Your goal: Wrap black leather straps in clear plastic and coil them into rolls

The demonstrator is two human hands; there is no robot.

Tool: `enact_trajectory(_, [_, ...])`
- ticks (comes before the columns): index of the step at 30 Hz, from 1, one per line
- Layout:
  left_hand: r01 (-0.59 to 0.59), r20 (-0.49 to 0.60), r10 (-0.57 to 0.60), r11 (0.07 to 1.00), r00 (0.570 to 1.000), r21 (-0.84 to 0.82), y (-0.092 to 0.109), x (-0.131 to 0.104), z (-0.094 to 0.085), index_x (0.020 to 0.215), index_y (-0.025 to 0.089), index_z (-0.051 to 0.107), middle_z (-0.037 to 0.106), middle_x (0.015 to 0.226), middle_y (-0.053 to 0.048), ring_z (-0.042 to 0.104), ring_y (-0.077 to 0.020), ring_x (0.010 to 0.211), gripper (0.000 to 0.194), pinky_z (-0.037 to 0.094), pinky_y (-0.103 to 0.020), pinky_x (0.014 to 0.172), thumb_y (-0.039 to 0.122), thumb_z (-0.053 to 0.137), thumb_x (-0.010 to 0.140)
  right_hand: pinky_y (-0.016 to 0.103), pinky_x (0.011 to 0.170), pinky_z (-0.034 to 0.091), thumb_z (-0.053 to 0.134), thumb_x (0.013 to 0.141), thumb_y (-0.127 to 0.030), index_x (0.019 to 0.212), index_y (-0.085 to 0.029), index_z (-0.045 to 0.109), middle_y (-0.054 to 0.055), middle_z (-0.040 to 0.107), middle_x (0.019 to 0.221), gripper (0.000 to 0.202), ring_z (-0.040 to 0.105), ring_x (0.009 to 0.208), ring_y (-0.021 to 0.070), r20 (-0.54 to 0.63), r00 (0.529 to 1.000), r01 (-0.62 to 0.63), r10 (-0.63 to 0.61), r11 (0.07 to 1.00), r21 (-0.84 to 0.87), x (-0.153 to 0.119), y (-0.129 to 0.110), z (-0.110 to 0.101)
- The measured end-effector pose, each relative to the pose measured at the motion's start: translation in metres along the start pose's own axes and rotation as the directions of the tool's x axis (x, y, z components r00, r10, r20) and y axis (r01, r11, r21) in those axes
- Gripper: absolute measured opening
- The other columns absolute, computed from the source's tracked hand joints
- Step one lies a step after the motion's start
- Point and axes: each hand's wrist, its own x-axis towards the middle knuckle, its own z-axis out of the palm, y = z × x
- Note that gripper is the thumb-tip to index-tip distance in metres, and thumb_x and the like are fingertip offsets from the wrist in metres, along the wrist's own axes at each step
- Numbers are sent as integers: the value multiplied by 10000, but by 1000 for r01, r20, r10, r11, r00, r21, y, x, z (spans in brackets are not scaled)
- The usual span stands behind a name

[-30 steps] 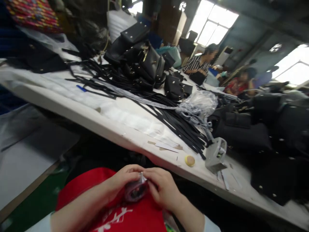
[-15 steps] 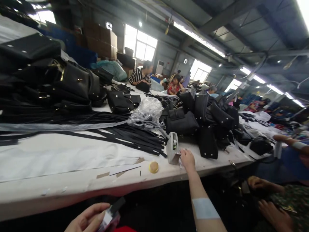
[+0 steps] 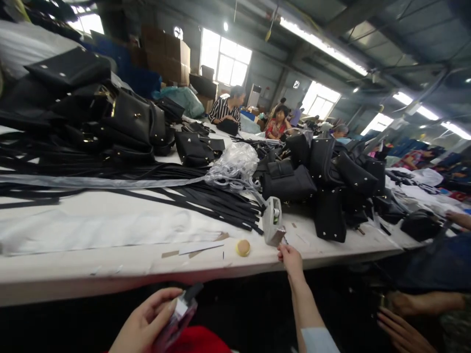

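Note:
My left hand [image 3: 147, 321], low in front of me off the table edge, grips a small dark item [image 3: 180, 314] with a black end, a white patch and a shiny pinkish part; its kind is unclear. Over the table's front edge, my right hand [image 3: 291, 260] has its thumb and fingers pinched together on a thin strip of tape [image 3: 285, 240], which shows only faintly. Just beyond those fingertips stands a grey tape dispenser [image 3: 272, 223] with a metal-looking front end. A round yellow-and-tan pad [image 3: 243, 247] lies left of the dispenser.
Black straps [image 3: 221, 208] spread over the white table [image 3: 121, 267]. Black bags are heaped at left [image 3: 128, 117] and right [image 3: 331, 211], with crumpled clear plastic [image 3: 237, 162] between. A co-worker's hands [image 3: 401, 314] are at lower right; other people sit across the table.
My right hand has drawn slightly back from the dispenser toward me. My left hand, still holding the dark item, is a little higher and further right. The view has shifted somewhat.

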Motion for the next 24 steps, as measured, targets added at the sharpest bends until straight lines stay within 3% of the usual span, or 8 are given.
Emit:
enact_trajectory(3, [-40, 63, 35, 997, 997, 72, -6, 2, -2, 935, 162, 674, 755, 863, -91, 713, -263, 816, 559, 560, -310, 728, 576, 802, 582, 301, 569, 472, 589, 748, -622, 730, -168, 677, 5, 577, 535, 464, 548, 524, 169, 51, 999, 5, -4, 1000, -4, -28, -14, 15])
enact_trajectory(5, [-117, 91, 105, 984, 990, 133, -10, 2, 0, 957, 147, 658, 755, 865, -91, 709, -238, 808, 499, 546, -300, 746, 533, 759, 658, 272, 575, 464, 605, 776, -586, 805, -165, 695, -8, 576, 555, 432, 537, 546, 147, 203, 978, 28, -44, 996, 82, -55, -39, 36])
enact_trajectory(6, [-156, 91, 143, 975, 986, 159, -11, 1, 2, 961, 140, 653, 752, 850, -89, 705, -227, 789, 465, 541, -300, 743, 509, 734, 691, 259, 563, 455, 627, 782, -560, 811, -162, 700, -10, 577, 552, 406, 527, 539, 136, 327, 943, 18, -65, 989, 146, -71, -54, 49])
enact_trajectory(8, [-228, 77, 217, 956, 973, 185, -14, 0, 5, 984, 128, 643, 746, 844, -88, 700, -216, 778, 410, 538, -303, 742, 455, 689, 742, 243, 535, 436, 645, 801, -521, 821, -160, 710, -12, 583, 540, 367, 511, 509, 119, 581, 809, -64, -92, 968, 242, -105, -83, 76])
enact_trajectory(10, [-287, 49, 283, 939, 958, 190, -15, -1, 5, 1004, 127, 637, 741, 867, -88, 699, -208, 791, 358, 538, -301, 747, 408, 651, 783, 234, 523, 426, 647, 818, -499, 833, -164, 719, -11, 594, 532, 343, 507, 489, 107, 770, 627, -153, -115, 952, 267, -139, -104, 99])
enact_trajectory(12, [-323, 15, 327, 925, 945, 199, -16, -3, 2, 1026, 130, 631, 735, 875, -84, 697, -198, 794, 324, 539, -293, 741, 372, 627, 810, 231, 529, 424, 657, 819, -483, 829, -164, 723, -10, 604, 532, 326, 510, 484, 101, 870, 474, -200, -133, 947, 253, -164, -114, 117])
enact_trajectory(14, [-343, -26, 356, 915, 934, 214, -15, -6, -4, 1039, 130, 628, 730, 862, -78, 691, -190, 783, 303, 539, -284, 727, 344, 613, 825, 228, 531, 419, 669, 810, -484, 806, -160, 720, -12, 602, 521, 328, 505, 474, 96, 912, 393, -224, -118, 950, 219, -178, -114, 129])
enact_trajectory(24, [-371, -126, 408, 897, 904, 240, -18, -12, -21, 1015, 144, 645, 735, 919, -74, 694, -181, 830, 245, 538, -258, 734, 304, 583, 840, 195, 400, 286, 680, 747, -604, 629, -134, 651, -22, 530, 394, 485, 407, 342, 63, 934, 350, -273, 76, 962, 24, -184, -90, 158])
